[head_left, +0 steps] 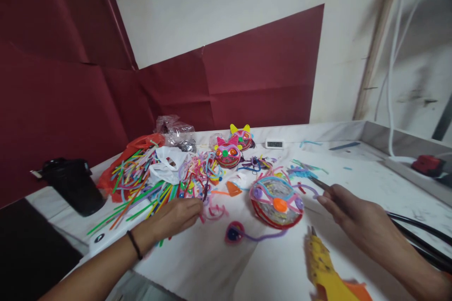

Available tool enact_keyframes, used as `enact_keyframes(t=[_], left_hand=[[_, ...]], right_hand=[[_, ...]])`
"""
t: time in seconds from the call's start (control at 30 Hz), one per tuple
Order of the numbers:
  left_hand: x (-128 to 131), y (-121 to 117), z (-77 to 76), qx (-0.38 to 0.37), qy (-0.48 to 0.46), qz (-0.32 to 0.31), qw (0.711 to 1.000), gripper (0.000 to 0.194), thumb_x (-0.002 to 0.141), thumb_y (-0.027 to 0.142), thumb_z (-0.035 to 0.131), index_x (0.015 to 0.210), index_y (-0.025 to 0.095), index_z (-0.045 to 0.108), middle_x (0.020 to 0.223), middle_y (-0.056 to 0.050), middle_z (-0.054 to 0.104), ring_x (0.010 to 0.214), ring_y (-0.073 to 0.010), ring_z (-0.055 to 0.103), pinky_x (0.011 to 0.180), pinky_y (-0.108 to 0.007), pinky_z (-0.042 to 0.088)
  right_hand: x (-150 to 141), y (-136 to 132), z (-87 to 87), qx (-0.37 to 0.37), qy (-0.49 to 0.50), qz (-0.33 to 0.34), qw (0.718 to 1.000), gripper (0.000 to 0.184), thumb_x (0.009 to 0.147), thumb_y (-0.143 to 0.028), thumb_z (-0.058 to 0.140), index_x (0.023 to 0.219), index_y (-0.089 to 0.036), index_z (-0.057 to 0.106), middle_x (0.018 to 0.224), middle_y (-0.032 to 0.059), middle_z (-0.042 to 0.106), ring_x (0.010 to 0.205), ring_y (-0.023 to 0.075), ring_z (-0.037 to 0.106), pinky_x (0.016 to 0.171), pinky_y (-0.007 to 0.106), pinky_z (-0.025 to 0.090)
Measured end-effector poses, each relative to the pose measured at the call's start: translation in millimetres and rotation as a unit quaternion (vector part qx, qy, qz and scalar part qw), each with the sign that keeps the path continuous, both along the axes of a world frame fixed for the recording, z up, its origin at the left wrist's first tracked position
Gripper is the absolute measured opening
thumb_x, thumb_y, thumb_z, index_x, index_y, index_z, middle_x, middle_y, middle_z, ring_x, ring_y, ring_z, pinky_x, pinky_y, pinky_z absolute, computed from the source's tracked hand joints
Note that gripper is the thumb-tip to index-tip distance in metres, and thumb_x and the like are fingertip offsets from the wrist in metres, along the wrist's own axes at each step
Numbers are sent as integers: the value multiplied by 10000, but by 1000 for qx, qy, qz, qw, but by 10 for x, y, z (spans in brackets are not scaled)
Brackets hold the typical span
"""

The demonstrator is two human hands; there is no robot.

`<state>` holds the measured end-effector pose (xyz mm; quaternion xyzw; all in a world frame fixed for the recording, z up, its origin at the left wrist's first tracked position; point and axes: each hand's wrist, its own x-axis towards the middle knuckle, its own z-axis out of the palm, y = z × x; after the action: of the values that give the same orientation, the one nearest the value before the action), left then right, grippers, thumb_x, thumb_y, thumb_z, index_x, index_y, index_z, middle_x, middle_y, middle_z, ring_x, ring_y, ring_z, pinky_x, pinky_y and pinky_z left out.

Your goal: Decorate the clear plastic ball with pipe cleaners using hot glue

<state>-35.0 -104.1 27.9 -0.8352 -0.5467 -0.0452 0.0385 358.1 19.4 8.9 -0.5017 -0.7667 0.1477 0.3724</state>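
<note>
My right hand (349, 211) is closed around a slim dark metal tool (318, 181), its tip over some light-blue pipe cleaner pieces (299, 172). Whether the tool is scissors or tweezers is hidden by the hand. My left hand (178, 216) reaches to the edge of the craft pile with its fingers pinched together; what they hold, if anything, is unclear. Between my hands lies a round craft face (277, 202) with a silver middle, red and pink rim and orange nose. A purple pipe cleaner (264, 236) runs from it to a pink disc with a dark-blue centre (234, 233).
Several coloured pipe cleaners (137, 174) heap at left beside a black container (73, 186). Two finished-looking cat faces (228, 153) stand at the back near a small digital clock (274, 144). A yellow glue gun (325, 263) lies at front right; black cables (420, 228) are beyond my right wrist.
</note>
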Motion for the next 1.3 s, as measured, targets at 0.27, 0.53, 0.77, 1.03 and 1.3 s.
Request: enact_keyframes(t=[0.27, 0.53, 0.77, 1.03, 1.3], left_hand=[[176, 231, -86, -23, -31, 12, 999, 169, 967, 193, 474, 1001, 203, 639, 969, -54, 666, 899, -199, 633, 790, -267, 456], [268, 385, -155, -71, -166, 35, 983, 172, 898, 193, 542, 735, 187, 596, 815, -24, 574, 779, -177, 546, 747, -269, 422], [367, 401, 43, -132, -449, 97, 878, 317, 857, 502, 554, 814, 189, 524, 662, 42, 449, 551, -108, 382, 497, -212, 307], [923, 115, 330, -288, -650, 71, 700, 447, 733, 593, 686, 808, 189, 509, 685, 30, 515, 458, -56, 376, 378, -168, 211], [1451, 9, 298, -455, -690, 23, 563, 404, 713, 470, 811, 813, 139, 602, 601, 56, 498, 420, -22, 343, 389, -149, 203]], right_hand=[[-6, 25, -16, -13, -5, -9, 1000, 384, 774, -660, 355, 713, -292, 443, 476, -8, 542, 419, 234, 574, 498, 333, 428], [-9, 8, 11, 1, -2, -12, 1000, 402, 785, -676, 362, 713, -289, 443, 474, -19, 527, 400, 208, 527, 469, 313, 404], [5, 25, -29, 30, 3, 4, 1000, 395, 854, -638, 362, 702, -281, 435, 470, -35, 521, 409, 188, 518, 473, 286, 393], [-221, -377, 274, 81, 110, 167, 976, 187, 937, -354, 516, 815, -241, 604, 760, -7, 646, 697, 158, 603, 654, 254, 466], [-564, -861, 428, 15, 160, 376, 913, 210, 925, -161, 552, 1063, -238, 691, 988, 47, 688, 933, 172, 629, 831, 296, 490]])
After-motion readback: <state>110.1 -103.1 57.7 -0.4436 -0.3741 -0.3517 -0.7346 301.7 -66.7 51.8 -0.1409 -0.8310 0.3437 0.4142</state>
